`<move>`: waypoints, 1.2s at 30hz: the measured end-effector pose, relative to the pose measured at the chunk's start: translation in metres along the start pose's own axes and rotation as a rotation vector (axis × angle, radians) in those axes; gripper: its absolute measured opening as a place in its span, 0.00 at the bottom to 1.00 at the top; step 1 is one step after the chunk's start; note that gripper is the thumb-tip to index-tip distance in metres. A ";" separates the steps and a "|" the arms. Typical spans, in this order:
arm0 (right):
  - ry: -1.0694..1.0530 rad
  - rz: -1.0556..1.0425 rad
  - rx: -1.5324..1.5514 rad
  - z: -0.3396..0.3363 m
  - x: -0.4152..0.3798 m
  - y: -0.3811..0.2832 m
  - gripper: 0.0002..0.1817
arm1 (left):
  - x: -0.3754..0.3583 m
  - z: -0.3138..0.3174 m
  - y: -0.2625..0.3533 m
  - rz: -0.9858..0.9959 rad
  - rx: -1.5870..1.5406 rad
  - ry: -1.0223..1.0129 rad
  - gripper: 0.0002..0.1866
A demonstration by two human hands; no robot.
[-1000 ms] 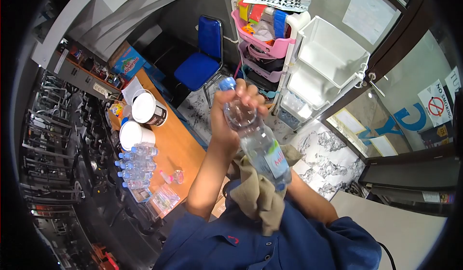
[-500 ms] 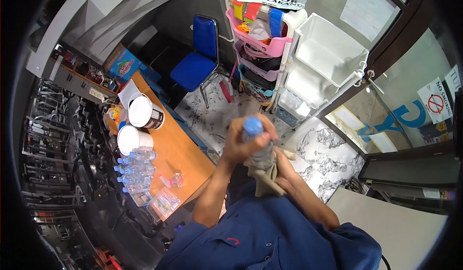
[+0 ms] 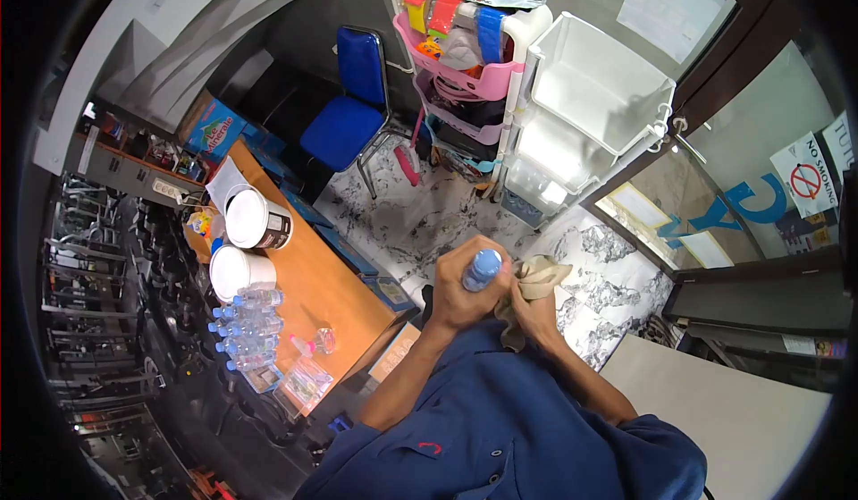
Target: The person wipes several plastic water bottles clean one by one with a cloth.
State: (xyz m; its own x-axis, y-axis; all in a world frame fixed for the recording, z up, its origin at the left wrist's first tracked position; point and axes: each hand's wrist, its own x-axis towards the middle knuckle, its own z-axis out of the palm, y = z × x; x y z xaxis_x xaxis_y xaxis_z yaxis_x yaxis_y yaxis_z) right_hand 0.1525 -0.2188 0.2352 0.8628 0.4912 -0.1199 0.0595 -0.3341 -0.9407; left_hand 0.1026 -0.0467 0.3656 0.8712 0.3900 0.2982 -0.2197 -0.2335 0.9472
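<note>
My left hand (image 3: 460, 290) is closed around the upper part of a plastic water bottle, its blue cap (image 3: 484, 266) pointing up towards me. Most of the bottle's body is hidden by my fingers and the cloth. To the right, my right hand (image 3: 534, 310) grips a beige cloth (image 3: 542, 277), which bunches up above the fingers and hangs down beside the bottle. Both hands are close together in front of my chest. On the wooden desk (image 3: 332, 299) at the left stand several similar water bottles (image 3: 252, 328) in a cluster.
Two white tubs (image 3: 259, 218), a small pink-capped bottle (image 3: 317, 343) and a clear box (image 3: 306, 382) sit on the desk. A blue chair (image 3: 344, 129), a pink rack (image 3: 490, 80) and white stacked bins (image 3: 594, 89) stand ahead. A pale tabletop (image 3: 715, 420) lies at right.
The bottle and both hands have come lower and slightly to the right. The cloth, earlier hanging under the bottle, now bunches at its right side in my right hand. The view shifted slightly.
</note>
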 end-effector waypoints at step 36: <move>0.561 0.205 -0.444 0.062 0.377 0.482 0.48 | -0.285 0.000 -0.435 -1.222 0.456 -0.257 0.30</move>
State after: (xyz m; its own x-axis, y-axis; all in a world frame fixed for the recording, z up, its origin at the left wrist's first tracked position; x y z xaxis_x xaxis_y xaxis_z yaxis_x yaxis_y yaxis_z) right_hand 0.4756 -0.1445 -0.2828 0.9981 -0.0607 0.0133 -0.0351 -0.7271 -0.6856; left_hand -0.0503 -0.0562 -0.1313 0.4707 0.3952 -0.7888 0.8804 -0.1512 0.4495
